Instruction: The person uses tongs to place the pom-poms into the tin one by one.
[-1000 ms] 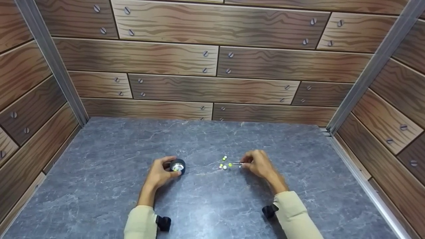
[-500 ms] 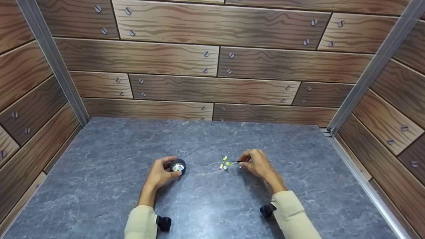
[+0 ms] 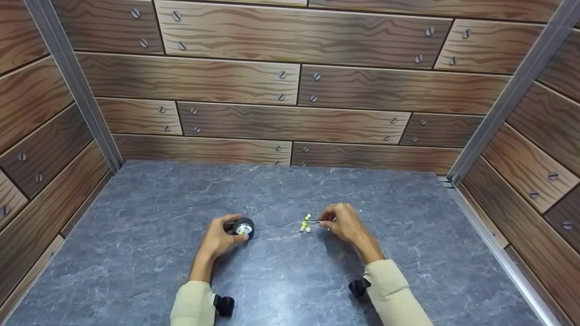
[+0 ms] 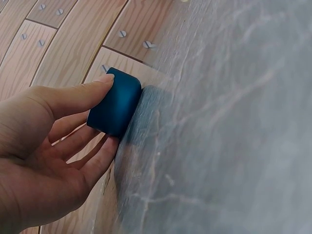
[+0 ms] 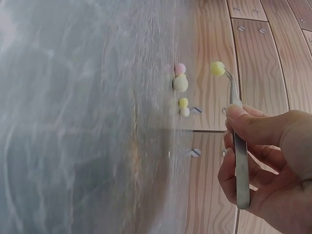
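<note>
My left hand (image 3: 216, 236) holds a small round container (image 4: 117, 105) by its sides, thumb on one side and fingers on the other. Its outside is dark blue, its inside shiny silver, with something small and yellowish in it in the head view. My right hand (image 3: 346, 225) pinches a pair of bent-tip metal tweezers (image 5: 241, 165). At their tips a yellow ball (image 5: 218, 68) is gripped, raised off the table in the right wrist view. Below it on the table lie a pink ball (image 5: 180, 68), a larger cream ball (image 5: 181, 84), a small yellow ball (image 5: 183, 103) and a white ball (image 5: 185, 112).
The grey marbled tabletop (image 3: 281, 271) reaches back to a wood-patterned wall (image 3: 290, 81). Similar panels rise at both sides, with metal posts (image 3: 77, 90) in the corners. Black wrist cameras (image 3: 224, 305) sit at both sleeves.
My right hand has moved left with the tweezers, carrying the yellow ball over the loose balls toward the container. The left hand and the container have stayed in place.
</note>
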`<state>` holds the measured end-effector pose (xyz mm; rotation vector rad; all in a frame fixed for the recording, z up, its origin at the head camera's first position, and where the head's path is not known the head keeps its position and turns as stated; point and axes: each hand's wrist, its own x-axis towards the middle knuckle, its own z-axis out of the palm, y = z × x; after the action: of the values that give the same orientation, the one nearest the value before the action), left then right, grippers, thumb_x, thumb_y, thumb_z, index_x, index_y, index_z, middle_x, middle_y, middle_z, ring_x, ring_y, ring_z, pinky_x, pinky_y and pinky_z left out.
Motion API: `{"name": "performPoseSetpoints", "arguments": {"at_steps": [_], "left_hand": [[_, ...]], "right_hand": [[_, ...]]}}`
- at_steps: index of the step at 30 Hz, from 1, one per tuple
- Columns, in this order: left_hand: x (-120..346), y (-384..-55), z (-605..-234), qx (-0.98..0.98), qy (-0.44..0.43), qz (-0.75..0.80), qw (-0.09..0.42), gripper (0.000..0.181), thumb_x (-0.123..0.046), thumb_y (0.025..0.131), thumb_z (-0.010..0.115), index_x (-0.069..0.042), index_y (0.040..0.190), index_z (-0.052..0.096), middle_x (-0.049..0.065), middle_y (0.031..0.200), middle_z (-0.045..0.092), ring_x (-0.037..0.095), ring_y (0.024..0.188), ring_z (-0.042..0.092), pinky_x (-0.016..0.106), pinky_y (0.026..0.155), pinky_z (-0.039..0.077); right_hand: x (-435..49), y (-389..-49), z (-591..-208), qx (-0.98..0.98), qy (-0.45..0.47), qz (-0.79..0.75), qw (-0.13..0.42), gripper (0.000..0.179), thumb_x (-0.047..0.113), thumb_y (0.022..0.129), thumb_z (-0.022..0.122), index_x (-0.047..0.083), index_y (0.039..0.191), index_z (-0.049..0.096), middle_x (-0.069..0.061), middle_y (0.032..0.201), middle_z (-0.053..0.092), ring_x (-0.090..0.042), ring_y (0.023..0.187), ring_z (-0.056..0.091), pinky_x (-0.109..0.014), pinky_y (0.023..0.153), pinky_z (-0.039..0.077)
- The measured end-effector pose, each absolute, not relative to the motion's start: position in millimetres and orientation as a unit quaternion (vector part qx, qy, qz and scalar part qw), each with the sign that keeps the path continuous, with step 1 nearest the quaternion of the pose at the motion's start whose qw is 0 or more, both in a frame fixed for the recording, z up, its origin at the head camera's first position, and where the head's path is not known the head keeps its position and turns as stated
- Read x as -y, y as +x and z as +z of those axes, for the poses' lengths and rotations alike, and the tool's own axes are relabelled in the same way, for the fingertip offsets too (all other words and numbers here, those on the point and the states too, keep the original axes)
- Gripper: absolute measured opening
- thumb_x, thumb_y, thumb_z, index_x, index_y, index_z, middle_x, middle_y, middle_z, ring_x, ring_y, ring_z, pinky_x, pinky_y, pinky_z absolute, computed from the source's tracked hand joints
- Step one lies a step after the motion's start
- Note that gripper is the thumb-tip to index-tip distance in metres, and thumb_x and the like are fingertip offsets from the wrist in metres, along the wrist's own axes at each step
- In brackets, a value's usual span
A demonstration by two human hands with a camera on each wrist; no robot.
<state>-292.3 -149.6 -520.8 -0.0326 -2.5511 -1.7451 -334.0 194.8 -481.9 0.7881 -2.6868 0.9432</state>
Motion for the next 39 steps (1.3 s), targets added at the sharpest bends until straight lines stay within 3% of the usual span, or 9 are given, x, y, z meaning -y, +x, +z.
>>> {"name": "performPoseSetpoints", "arguments": {"at_steps": [19, 39], "left_hand": [[148, -293, -522, 0.813, -0.016, -0.582, 0.017, 0.059, 0.005, 0.079, 0.084, 0.003, 0.134, 0.065, 0.028, 0.133, 0.066, 0.042, 0.121, 0.067, 0.046, 0.099, 0.059], [149, -295, -524, 0.819, -0.029, -0.571, 0.042, 0.056, 0.007, 0.075, 0.085, 0.006, 0.129, 0.067, 0.029, 0.129, 0.068, 0.042, 0.119, 0.068, 0.048, 0.102, 0.058]], "right_hand": [[-151, -336, -480, 0.888, 0.294, 0.329, 0.126, 0.006, -0.003, 0.079, 0.082, 0.001, 0.081, 0.078, -0.009, 0.076, 0.076, -0.016, 0.067, 0.068, -0.021, 0.063, 0.053], [-88, -334, -487, 0.874, 0.328, 0.332, 0.132, 0.005, -0.004, 0.081, 0.080, 0.000, 0.082, 0.078, -0.012, 0.077, 0.076, -0.023, 0.070, 0.070, -0.020, 0.065, 0.054]]}}
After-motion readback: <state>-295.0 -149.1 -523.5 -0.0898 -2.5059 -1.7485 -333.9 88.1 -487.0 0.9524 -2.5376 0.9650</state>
